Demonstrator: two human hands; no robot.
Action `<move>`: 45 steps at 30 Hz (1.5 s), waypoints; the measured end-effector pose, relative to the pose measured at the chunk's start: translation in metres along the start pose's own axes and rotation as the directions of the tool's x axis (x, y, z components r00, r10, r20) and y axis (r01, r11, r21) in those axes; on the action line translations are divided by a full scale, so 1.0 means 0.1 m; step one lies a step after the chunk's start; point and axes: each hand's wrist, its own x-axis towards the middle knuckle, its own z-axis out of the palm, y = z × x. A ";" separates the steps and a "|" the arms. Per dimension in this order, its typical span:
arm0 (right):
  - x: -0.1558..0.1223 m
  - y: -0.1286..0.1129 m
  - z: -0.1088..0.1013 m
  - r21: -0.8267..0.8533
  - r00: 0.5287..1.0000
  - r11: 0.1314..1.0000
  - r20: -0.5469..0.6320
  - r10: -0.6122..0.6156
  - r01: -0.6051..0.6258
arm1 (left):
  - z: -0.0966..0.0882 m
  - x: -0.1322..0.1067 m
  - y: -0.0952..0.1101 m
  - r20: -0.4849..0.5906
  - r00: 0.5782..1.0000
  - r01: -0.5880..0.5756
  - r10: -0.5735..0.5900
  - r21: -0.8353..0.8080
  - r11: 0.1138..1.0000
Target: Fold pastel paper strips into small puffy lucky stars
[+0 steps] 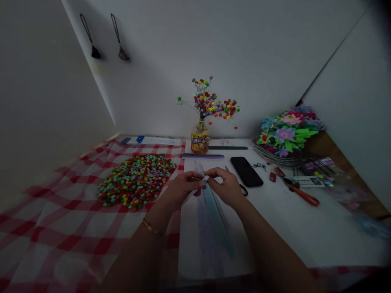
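Note:
Both of my hands meet over a white sheet (189,252) at the middle of the table. My left hand (182,189) pinches a small pale paper strip (206,178) between thumb and fingers. From the other side, my right hand (225,186) grips the same strip, its thumb and index finger closed at the fold. Under them lie long pastel paper strips (215,217) in lilac, blue and green, partly hidden by the hands. A heap of small colourful folded paper stars (137,181) spreads out left of my left hand. Scissors (243,190) lie partly covered beside my right hand.
A black phone (246,171) and orange-handled pliers (305,195) lie to the right. Behind stands a bottle (199,140) holding stems tipped with colourful pieces. Fuzzy flowers (287,132) fill the back right corner. A red-checked cloth (55,228) covers the left side.

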 end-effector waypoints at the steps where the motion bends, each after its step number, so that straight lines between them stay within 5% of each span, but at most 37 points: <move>1: 0.00 0.00 0.00 0.000 1.000 1.000 0.004 0.010 -0.010 | 0.01 0.00 0.00 -0.011 1.000 -0.020 0.021 0.018 1.000; 10: 0.00 0.01 0.00 0.147 0.997 0.986 0.007 0.076 -0.077 | -0.02 0.05 -0.03 -0.033 0.993 -0.112 0.112 0.012 0.994; 18: 0.02 0.01 -0.03 0.104 0.999 0.994 0.025 -0.040 0.037 | 0.01 0.01 0.03 -0.038 0.995 -0.098 0.096 -0.052 0.994; 29: 0.01 -0.01 -0.03 0.184 0.994 0.980 0.099 0.056 -0.074 | 0.00 0.01 0.02 -0.048 0.993 -0.108 0.106 -0.043 0.993; 38: 0.02 0.00 -0.04 0.435 0.954 0.849 0.112 0.279 -0.300 | 0.02 -0.04 0.07 -0.067 0.997 -0.042 0.037 -0.073 0.996; 45: 0.03 -0.01 -0.06 0.519 0.945 0.791 0.140 0.295 -0.324 | -0.01 -0.03 0.05 -0.046 0.995 -0.088 0.088 0.002 0.996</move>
